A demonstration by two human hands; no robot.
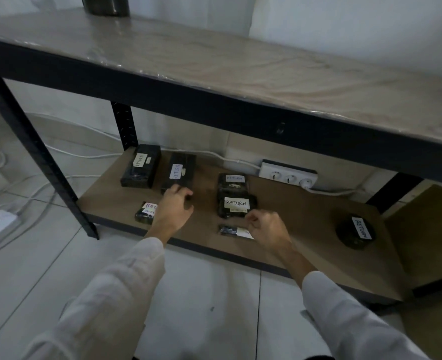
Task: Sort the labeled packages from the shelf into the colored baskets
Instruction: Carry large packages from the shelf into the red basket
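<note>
Packages (236, 205), seven in all, black with white labels, lie on the lower shelf (305, 216): two long boxes at the back left, two blocks mid-shelf, two small ones near the front edge, and a round one (355, 233) at the right. The left hand (173, 209) curls its fingers round the near end of the right-hand long box (178, 172). The right hand (266, 227) hangs over the flat package (230, 231), fingers curled; whether they pinch it I cannot tell. A white power strip (287, 174) sits at the back, under the upper shelf (240, 63).

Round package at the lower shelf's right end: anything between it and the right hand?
Nothing. The head view shows only bare shelf board between the round package and the right hand.
</note>
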